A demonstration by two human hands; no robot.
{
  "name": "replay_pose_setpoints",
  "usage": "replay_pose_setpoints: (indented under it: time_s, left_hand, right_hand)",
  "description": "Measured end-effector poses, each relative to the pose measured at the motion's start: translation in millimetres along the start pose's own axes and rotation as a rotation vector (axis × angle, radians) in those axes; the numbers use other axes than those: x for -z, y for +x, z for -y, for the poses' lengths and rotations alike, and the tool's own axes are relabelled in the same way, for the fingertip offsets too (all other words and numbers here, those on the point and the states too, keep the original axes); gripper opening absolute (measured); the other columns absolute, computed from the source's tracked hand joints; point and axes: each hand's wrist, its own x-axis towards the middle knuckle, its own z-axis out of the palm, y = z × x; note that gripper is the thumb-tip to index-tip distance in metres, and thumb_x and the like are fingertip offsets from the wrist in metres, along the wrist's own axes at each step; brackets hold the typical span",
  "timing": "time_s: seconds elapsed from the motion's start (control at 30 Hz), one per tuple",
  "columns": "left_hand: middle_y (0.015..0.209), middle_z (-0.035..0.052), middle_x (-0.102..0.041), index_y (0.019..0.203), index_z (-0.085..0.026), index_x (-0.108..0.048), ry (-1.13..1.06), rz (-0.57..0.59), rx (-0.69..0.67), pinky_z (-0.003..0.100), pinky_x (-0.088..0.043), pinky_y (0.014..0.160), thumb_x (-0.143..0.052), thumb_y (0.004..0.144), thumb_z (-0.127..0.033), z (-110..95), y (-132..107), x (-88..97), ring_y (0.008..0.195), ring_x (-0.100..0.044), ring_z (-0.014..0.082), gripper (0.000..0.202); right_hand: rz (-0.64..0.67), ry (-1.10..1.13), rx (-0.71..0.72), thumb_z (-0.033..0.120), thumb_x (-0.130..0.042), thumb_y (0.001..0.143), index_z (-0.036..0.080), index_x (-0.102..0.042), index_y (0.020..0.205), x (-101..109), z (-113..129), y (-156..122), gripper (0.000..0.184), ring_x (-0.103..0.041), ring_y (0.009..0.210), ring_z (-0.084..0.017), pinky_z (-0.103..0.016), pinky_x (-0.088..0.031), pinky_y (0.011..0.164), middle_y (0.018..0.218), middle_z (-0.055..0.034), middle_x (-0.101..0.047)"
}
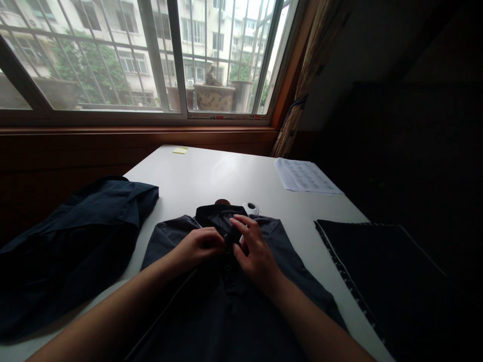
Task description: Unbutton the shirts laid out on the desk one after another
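Where the left hand [198, 247] curls its fingers shut on the button placket of the dark shirt [168, 241] and the right hand [256, 256] lies half-spread beside it, grip not discernible, the shirt lies flat mid-table, collar at 12 o'clock. Crumpled garment [75, 241] at 9 o'clock, trimmed cloth [388, 271] at 3; bare white table [211, 173] runs to its far edge at 12.

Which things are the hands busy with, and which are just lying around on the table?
Busy with: dark shirt, with left hand and right hand at its button strip.
Lying about: dark garment at left; white-trimmed dark cloth at right; printed sheet; yellow note; small round white thing.
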Motion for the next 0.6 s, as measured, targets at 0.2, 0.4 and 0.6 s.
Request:
replay_pose_setpoints:
  time_s: [0.2,0.4,0.6]
  left_hand:
    - [0.089,0.0071,-0.067,0.09,-0.014,-0.072,-0.009,0.026,-0.037,0.028,-0.05,0.077,-0.067,0.091,-0.032,-3.6,-0.1,0.1,0.083,-0.063,0.0182,0.019]
    - [0.101,0.0085,-0.063,0.097,-0.017,-0.073,0.003,-0.113,0.002,0.031,-0.05,0.088,-0.058,0.096,-0.03,-6.0,1.2,1.6,0.096,-0.061,0.0201,0.02]
    - [0.132,0.0073,-0.057,0.121,-0.026,-0.065,0.254,-0.088,-0.076,0.044,-0.044,0.101,-0.057,0.089,-0.013,-3.7,-3.2,-4.2,0.115,-0.05,0.0266,0.036]
  right_hand:
    - [0.102,0.023,0.005,0.0,-0.045,0.082,0.031,-0.046,0.14,0.9,-1.5,2.2,0.066,-0.06,0.102,-0.019,-0.035,-0.051,0.092,0.118,-0.0048,-0.06]
    - [0.012,-0.007,-0.009,0.002,-0.051,0.082,0.025,-0.067,0.102,2.0,-4.0,1.4,0.034,-0.06,0.092,-0.019,-0.033,-0.051,0.084,0.101,-0.0044,-0.057]
    - [-0.087,0.027,-0.032,0.004,-0.053,0.083,0.025,-0.067,0.099,3.3,-3.0,4.3,0.03,-0.06,0.091,-0.02,-0.034,-0.051,0.083,0.097,-0.004,-0.059]
